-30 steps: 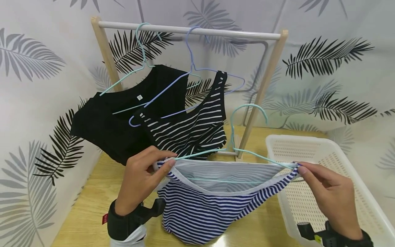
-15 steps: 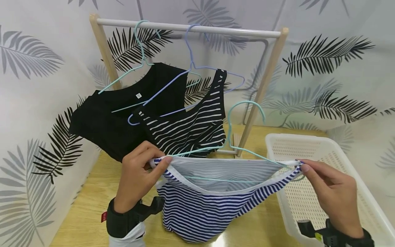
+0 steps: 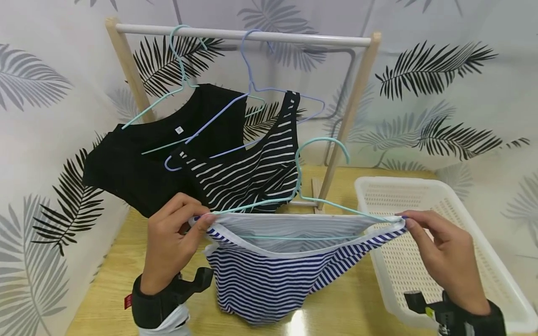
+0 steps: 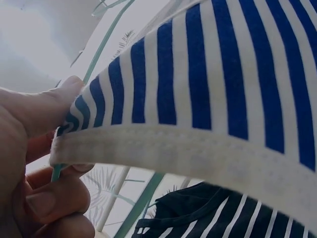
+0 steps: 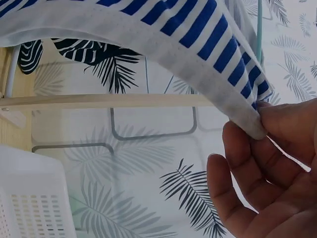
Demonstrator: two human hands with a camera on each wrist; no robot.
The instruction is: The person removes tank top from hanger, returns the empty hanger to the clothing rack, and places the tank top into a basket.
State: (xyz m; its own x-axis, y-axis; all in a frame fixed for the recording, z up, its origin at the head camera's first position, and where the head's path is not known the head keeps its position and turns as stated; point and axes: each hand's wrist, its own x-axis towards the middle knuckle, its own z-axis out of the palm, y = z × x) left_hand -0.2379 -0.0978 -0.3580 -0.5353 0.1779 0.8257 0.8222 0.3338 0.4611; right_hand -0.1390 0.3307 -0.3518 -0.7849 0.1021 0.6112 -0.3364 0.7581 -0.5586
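A blue-and-white striped tank top (image 3: 260,275) is stretched between both hands, with a mint-green hanger (image 3: 269,202) inside its neckline and the hook standing up. My left hand (image 3: 178,238) pinches the left shoulder strap together with the hanger's end. In the left wrist view, the thumb and fingers close around the strap and the green hanger (image 4: 100,49). On the other side, my right hand (image 3: 443,247) pinches the right strap between thumb and fingers. The right wrist view shows that strap's white edging (image 5: 252,124) at the fingertips. The lower part of the top hangs over the table.
Behind stands a rack with a white rod (image 3: 294,38) and wooden posts. On it hang a black top (image 3: 138,163) on a mint hanger and a black striped tank top (image 3: 256,168) on a blue hanger (image 3: 227,109). A white plastic basket (image 3: 361,205) sits at the right on the wooden table (image 3: 113,280).
The hands have spread slightly wider, pulling the neckline flatter. The left hand moved left with its strap, and the hanger's hook shifted left. The rack also sits slightly further left in view.
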